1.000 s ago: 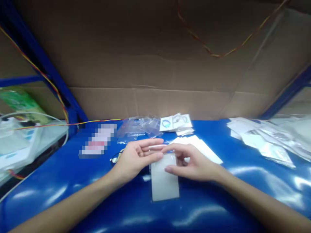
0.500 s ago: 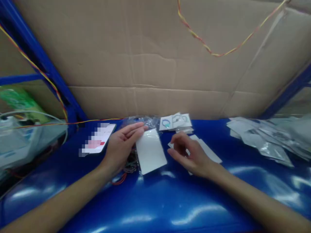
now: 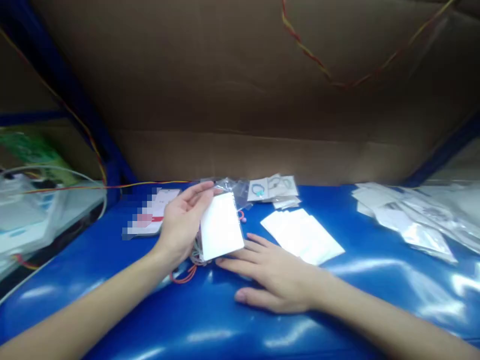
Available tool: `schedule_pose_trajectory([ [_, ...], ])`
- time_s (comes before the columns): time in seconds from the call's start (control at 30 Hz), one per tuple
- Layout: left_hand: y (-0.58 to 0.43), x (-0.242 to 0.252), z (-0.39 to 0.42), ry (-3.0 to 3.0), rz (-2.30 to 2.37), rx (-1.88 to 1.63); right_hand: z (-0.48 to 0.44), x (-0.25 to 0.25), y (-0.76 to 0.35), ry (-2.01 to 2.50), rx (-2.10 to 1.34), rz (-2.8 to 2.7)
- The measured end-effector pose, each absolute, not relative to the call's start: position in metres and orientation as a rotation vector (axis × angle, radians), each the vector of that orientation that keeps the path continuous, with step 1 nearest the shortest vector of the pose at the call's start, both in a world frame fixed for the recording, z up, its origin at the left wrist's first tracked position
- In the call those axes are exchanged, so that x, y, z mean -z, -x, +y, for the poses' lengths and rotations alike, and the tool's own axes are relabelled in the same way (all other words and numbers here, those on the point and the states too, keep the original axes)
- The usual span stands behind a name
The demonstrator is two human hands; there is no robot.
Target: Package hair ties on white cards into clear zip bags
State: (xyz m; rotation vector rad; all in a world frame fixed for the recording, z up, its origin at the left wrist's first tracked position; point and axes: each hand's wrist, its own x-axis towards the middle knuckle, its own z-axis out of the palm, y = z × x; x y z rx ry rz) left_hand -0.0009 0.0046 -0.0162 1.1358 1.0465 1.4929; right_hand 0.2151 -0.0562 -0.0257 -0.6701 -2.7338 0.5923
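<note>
My left hand (image 3: 183,220) grips a clear plastic bag with a white card (image 3: 222,227) in it, thumb and fingers closed on its upper left edge. Palm down, my right hand (image 3: 277,275) is open with its fingers spread, the fingertips by the card's lower right corner; whether they touch it I cannot tell. Under and beside the bag lie coiled cords (image 3: 198,254) and an orange loop (image 3: 183,276), partly hidden. Just beyond the right hand rest several white cards (image 3: 303,232) in a loose stack.
Several bagged cards with bracelets (image 3: 258,190) lie near the cardboard wall (image 3: 240,155). More plastic packets (image 3: 416,220) are piled at the right. A phone (image 3: 155,215) lies left of my left hand. A red-yellow wire (image 3: 157,185) crosses the blue surface's back edge.
My right hand has moved from the loose white cards down and left toward the bagged card, and its fingers have straightened. The bagged card has shifted slightly left. The cardboard wall looks darker.
</note>
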Motion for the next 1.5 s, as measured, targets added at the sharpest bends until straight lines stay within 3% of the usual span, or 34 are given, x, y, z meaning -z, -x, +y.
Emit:
schedule_pose_trajectory([
  [0.53, -0.002, 0.012, 0.000, -1.096, 1.046, -1.422, -0.048, 0.028, -0.222, 0.715, -0.374, -2.713],
  [1.07, -0.006, 0.009, -0.010, -1.193, 1.049, -1.300, -0.029, 0.033, -0.237, 0.949, -1.190, -1.546],
  [1.5, -0.017, 0.016, -0.031, -1.657, 1.033, -0.952, -0.017, 0.019, -0.250, 0.940, -0.989, -1.224],
])
